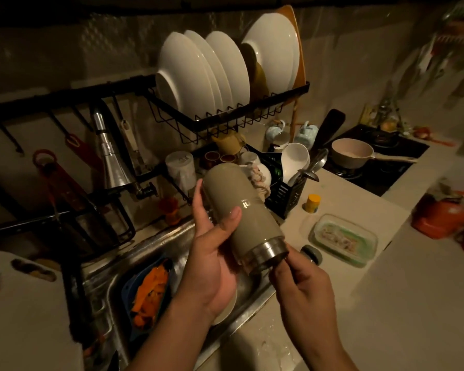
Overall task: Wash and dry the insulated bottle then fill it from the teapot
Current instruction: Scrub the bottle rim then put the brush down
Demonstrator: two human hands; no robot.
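**Bottle open over the sink, washing stage in hand**

The pale counter runs along the right side, and the steel sink is set into its left end. Above the sink's back edge a black dish rack carries upright white plates. The faucet hangs over the sink's back left corner, and no water can be seen running from it.

The insulated bottle is held in the air above the sink's right rim. It is tilted, with its base up and away and its steel neck down toward the person. The left hand wraps the olive body, thumb across the front. The right hand has its fingers curled at the steel mouth, pinching the rim. A grey round cap, probably the bottle's, lies on the counter just beside the neck.

This looks like the washing step, either tipping out or checking the mouth. I cannot tell whether the bottle is wet. Next the open mouth must go under the faucet. Drying comes after that, then filling from the yellow teapot below the rack.
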